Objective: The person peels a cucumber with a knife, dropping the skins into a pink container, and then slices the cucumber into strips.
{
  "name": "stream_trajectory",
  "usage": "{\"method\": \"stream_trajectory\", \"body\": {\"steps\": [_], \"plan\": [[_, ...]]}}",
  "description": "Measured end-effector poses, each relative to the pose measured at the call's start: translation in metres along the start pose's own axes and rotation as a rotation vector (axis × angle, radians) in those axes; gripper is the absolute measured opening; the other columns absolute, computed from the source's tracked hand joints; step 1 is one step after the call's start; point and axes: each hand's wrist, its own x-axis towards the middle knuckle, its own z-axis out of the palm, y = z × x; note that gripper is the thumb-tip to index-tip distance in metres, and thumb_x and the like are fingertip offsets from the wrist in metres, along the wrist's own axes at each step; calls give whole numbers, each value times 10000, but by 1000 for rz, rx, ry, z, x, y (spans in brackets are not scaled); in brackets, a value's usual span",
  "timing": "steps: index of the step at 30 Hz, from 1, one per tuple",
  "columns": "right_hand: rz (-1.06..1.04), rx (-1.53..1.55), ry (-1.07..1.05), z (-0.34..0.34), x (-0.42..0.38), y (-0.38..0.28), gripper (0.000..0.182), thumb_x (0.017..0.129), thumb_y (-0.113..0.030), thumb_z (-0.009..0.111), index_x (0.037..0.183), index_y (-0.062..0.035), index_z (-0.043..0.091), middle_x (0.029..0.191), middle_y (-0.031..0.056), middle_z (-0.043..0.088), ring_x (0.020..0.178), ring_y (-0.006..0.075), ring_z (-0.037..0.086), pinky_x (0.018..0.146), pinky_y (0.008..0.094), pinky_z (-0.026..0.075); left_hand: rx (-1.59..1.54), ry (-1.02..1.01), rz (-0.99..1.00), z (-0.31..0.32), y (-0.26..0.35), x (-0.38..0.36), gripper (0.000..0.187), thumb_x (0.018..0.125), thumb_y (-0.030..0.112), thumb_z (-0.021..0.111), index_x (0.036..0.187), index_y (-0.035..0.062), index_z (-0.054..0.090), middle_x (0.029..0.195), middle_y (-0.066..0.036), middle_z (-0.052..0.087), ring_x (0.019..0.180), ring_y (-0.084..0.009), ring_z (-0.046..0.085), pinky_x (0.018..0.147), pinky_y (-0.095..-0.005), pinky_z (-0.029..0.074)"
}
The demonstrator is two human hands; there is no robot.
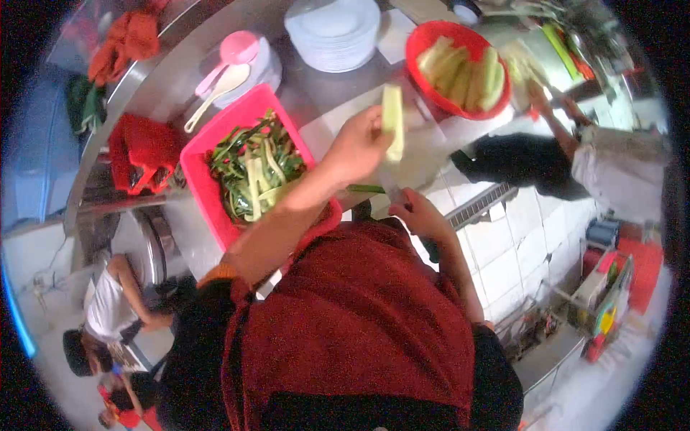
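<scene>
Pinching a pale green peeled vegetable strip [392, 118] upright in my left hand [357, 146], my right hand [415, 213] gripping something I cannot identify, I risk dropping it short of the round red plastic basket [424, 75].

A stack of white plates [333, 32] sits beside a pink ladle [228, 57] and red cloth [144, 151].

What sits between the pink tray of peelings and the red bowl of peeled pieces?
Head view: the left hand holding a pale peeled strip over the steel counter.
</scene>
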Motion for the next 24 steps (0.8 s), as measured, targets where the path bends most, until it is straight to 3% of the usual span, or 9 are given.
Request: {"method": "stream_trajectory", "body": {"steps": [2, 4, 6, 10, 14, 17, 21, 22, 24], "plan": [[-27, 19, -36, 9, -7, 5, 460, 879, -266, 633, 1194, 58, 545, 1055, 267, 656, 985, 357, 642, 868, 418, 485, 194, -67, 13, 14, 1, 63, 347, 890, 49, 564, 1232, -13, 554, 1039, -82, 677, 913, -116, 630, 761, -292, 507], [-22, -87, -1, 16, -12, 7, 463, 879, -303, 631, 1161, 55, 548, 1034, 271, 652, 971, 372, 640, 851, 435, 491, 262, -44, 112, 24, -36, 153, 351, 848, 213, 612, 1128, 3, 608, 960, -154, 686, 892, -239, 663, 792, -368, 515], [-34, -69, 20, 21, -25, 6, 371, 892, -299, 630, 1090, 6, 559, 925, 222, 644, 840, 333, 619, 771, 408, 485, 518, 116, -24, 22, -33, 180, 370, 820, 328, 634, 1037, 31, 662, 923, -184, 697, 877, -294, 674, 788, -391, 524], [-17, 8, 80, 15, -56, 13, 362, 896, -303, 623, 1068, 7, 555, 949, 222, 651, 874, 341, 630, 790, 415, 487, 804, 162, -20, 22, -54, 183, 374, 843, 339, 642, 980, -4, 700, 900, -194, 703, 878, -338, 682, 790, -422, 524], [44, 44, 147, 24, -78, 63, 406, 908, -372, 594, 1071, -3, 551, 954, 239, 658, 917, 378, 643, 804, 437, 493, 881, -58, 74, 33, -71, 214, 369, 841, 356, 637, 976, 20, 708, 878, -197, 702, 868, -355, 684, 801, -431, 530], [226, 21, 43, 17, -99, 64, 381, 942, -351, 520, 1112, -11, 496, 1027, 300, 638, 1028, 485, 589, 866, 531, 472, 992, 3, 91, 71, -56, 246, 335, 827, 357, 604, 893, 49, 719, 909, -228, 688, 914, -390, 662, 849, -453, 521], [382, 114, 103, 18, -122, 60, 447, 934, -412, 525, 1120, -6, 509, 1058, 312, 629, 1068, 485, 578, 880, 514, 471, 821, -132, 13, 143, -38, 291, 387, 807, 354, 626, 976, 13, 697, 1008, -249, 678, 991, -395, 648, 906, -438, 509], [382, 114, 112, 20, -128, 59, 447, 934, -412, 525, 1120, -6, 509, 1058, 312, 629, 1068, 485, 578, 880, 514, 471, 892, -14, 29, 161, -44, 301, 525, 772, 403, 677, 1109, 2, 637, 1108, -241, 651, 1059, -364, 630, 953, -423, 486], [469, 218, 267, 24, -139, 56, 469, 911, -431, 592, 1081, 6, 577, 1012, 235, 674, 933, 334, 657, 814, 422, 490, 953, 105, 48, 185, -60, 319, 699, 737, 451, 728, 1241, -9, 577, 1208, -233, 624, 1127, -334, 612, 1000, -409, 462]]}}
